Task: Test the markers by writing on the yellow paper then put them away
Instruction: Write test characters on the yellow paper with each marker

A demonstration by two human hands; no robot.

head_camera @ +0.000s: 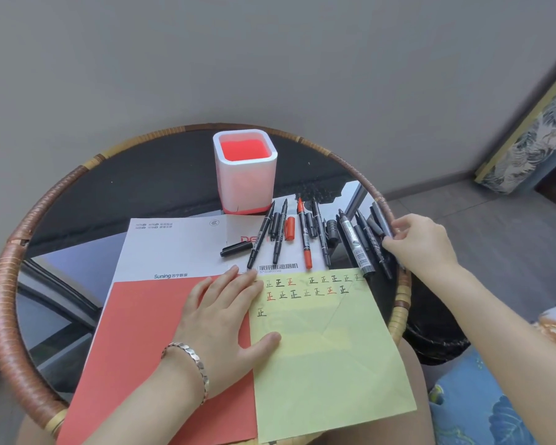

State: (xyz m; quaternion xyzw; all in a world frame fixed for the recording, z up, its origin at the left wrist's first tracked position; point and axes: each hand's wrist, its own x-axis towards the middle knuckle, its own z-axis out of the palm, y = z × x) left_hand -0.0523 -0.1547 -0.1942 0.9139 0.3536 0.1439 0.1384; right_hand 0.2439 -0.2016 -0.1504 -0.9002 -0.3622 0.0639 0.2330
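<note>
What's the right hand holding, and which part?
Right hand pinches a grey marker near its middle. Left hand lies flat on the papers, holding nothing.

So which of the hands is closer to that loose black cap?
Left. The left hand lies just short of the black cap; the right hand pinches a grey marker far to its right.

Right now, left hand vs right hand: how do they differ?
The left hand lies flat with straight fingers across the red sheet and the yellow paper; the right hand curls its fingers round a dark marker at the right rim of the round table. The left hand wears a metal bracelet at the wrist; the right hand's wrist is bare. Both are bare hands over the table.
</note>
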